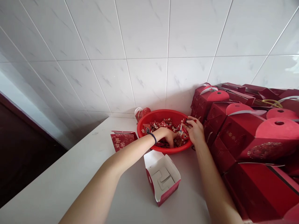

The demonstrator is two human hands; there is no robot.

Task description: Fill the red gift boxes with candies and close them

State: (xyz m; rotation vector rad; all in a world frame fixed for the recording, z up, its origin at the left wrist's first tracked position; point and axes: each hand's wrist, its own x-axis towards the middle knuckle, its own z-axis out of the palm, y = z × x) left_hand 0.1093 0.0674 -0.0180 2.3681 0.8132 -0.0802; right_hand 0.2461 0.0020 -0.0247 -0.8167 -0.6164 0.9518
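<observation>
My left hand (170, 136), with a dark band at the wrist, reaches down into a red plastic basin (168, 151). Its fingertips sink among small wrapped candies (163, 124) and are hidden there. At the basin's right rim my right hand (195, 129) has its fingers curled round a wrapped candy (183, 134) in red and white. In front of the basin stands a small red box (168, 196) with a white inside; its top is open and no contents show in it.
A red printed carton piece (122, 140) lies left of the basin. Behind the basin's left side is another small red and white box (142, 114). Many red gift boxes (245, 137) crowd the right side. A tiled wall (147, 77) closes off the back of the white table (93, 161).
</observation>
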